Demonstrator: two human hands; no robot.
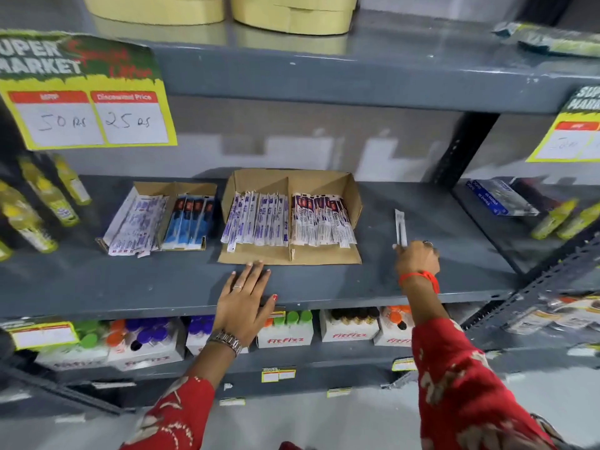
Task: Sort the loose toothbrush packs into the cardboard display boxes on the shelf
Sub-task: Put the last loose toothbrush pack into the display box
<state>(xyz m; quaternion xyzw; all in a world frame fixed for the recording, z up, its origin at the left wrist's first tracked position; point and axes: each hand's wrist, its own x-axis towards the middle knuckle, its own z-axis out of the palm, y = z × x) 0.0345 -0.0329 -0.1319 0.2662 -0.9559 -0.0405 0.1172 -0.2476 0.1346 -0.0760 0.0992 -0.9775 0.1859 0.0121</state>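
Note:
Two cardboard display boxes stand on the grey shelf (324, 284). The larger box (352, 193) in the middle holds purple-and-white packs (256, 220) on its left side and dark red-and-white packs (319, 222) on its right. The smaller box (146, 190) to its left holds white packs and blue packs (190, 222). My right hand (417, 259) pinches the near end of one loose white toothbrush pack (400, 227) lying on the shelf right of the larger box. My left hand (243, 303) lies flat and open on the shelf, fingertips touching the larger box's front flap.
Yellow bottles (42, 203) stand at the left, more at the far right beside a blue box (496, 198). Price signs (87, 118) hang from the shelf above. Boxed drink bottles (285, 329) fill the shelf below. A dark upright post (461, 151) divides the bays.

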